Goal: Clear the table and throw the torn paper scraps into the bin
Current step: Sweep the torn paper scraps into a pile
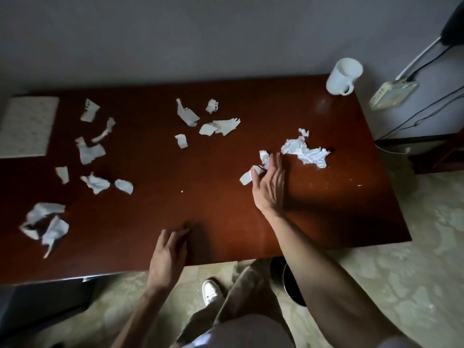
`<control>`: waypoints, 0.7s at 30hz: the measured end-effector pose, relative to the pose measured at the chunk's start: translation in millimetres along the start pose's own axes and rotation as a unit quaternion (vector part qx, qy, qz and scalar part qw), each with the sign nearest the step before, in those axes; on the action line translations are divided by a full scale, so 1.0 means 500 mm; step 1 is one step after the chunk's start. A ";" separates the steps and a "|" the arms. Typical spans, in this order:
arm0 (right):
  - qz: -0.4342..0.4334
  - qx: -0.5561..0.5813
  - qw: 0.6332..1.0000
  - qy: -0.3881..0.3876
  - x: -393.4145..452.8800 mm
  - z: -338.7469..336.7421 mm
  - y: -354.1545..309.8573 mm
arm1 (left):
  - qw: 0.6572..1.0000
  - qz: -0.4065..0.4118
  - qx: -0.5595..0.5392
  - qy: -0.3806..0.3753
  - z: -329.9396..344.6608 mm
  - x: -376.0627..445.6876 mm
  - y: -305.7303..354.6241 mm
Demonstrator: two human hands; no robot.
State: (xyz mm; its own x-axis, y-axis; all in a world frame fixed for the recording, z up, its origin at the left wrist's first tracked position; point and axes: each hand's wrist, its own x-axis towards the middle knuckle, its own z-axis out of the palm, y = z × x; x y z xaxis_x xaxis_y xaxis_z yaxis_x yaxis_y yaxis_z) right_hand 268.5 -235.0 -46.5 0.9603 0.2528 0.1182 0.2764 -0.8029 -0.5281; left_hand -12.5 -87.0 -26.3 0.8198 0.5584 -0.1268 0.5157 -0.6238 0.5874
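Several torn white paper scraps lie scattered over the dark red-brown table (213,204). A large crumpled scrap (305,150) lies at the right, a group of small scraps (208,121) in the middle, more scraps (91,151) at the left, and a bigger crumpled pair (45,224) near the front left. My right hand (270,184) is spread flat over the table, its fingertips touching two small scraps (247,177). My left hand (168,257) rests open at the table's front edge, holding nothing. A dark round bin (292,285) stands on the floor under the front edge, partly hidden by my right arm.
A white mug (342,76) stands at the table's far right corner. A pale notepad (26,126) lies at the far left. A power strip (393,94) with cables hangs on the wall to the right. My leg and white shoe (211,291) are beside the bin.
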 end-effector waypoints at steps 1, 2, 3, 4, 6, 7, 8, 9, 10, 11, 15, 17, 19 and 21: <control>0.003 0.015 1.000 0.015 0.005 0.000 -0.010 | 1.000 0.007 0.007 -0.004 -0.006 -0.010 -0.013; 0.008 0.019 0.999 0.035 0.013 -0.008 -0.013 | 1.000 0.015 0.020 -0.011 -0.012 -0.013 -0.023; 0.015 0.015 0.998 0.053 0.025 -0.021 -0.006 | 0.999 0.020 0.041 -0.021 -0.018 -0.011 -0.027; 0.024 0.003 0.998 0.056 0.041 -0.036 0.009 | 0.997 0.023 0.069 -0.030 -0.022 -0.004 -0.028; 0.051 -0.036 0.997 0.038 0.082 -0.063 0.059 | 0.992 0.028 0.117 -0.042 -0.025 0.019 -0.021; 0.068 -0.057 0.996 0.022 0.107 -0.075 0.087 | 0.990 0.033 0.127 -0.045 -0.026 0.035 -0.015; 0.087 -0.075 0.993 0.004 0.132 -0.087 0.115 | 0.990 0.036 0.131 -0.045 -0.025 0.053 -0.008; 0.102 -0.089 0.991 -0.012 0.154 -0.095 0.138 | 0.990 0.034 0.131 -0.047 -0.024 0.072 -0.004; 0.109 -0.099 0.989 -0.029 0.171 -0.099 0.157 | 0.990 0.030 0.127 -0.048 -0.023 0.091 -0.001; 0.102 -0.109 0.988 -0.050 0.183 -0.097 0.169 | 0.991 0.025 0.122 -0.049 -0.020 0.110 0.000; 0.006 -0.103 0.990 -0.100 0.151 -0.044 0.116 | 0.993 0.024 0.101 -0.053 -0.012 0.179 0.002; -0.048 -0.066 0.989 -0.123 0.105 -0.013 0.049 | 0.994 0.023 0.094 -0.049 -0.013 0.203 0.000; -0.101 -0.027 0.981 -0.161 0.060 0.007 -0.006 | 0.996 0.018 0.080 -0.047 -0.016 0.215 0.000; -0.104 0.025 0.982 -0.153 0.062 0.005 -0.027 | 0.997 0.004 0.060 -0.042 -0.018 0.217 0.004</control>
State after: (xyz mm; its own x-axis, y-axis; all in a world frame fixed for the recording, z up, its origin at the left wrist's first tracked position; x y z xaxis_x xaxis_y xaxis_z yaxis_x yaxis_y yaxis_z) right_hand 294.6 -215.0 -37.7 0.8239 0.5661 -0.0268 0.4564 -0.6908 -0.5608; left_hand 75.2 -22.7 -31.5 0.8399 0.5078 -0.1915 0.5303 -0.6926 0.4891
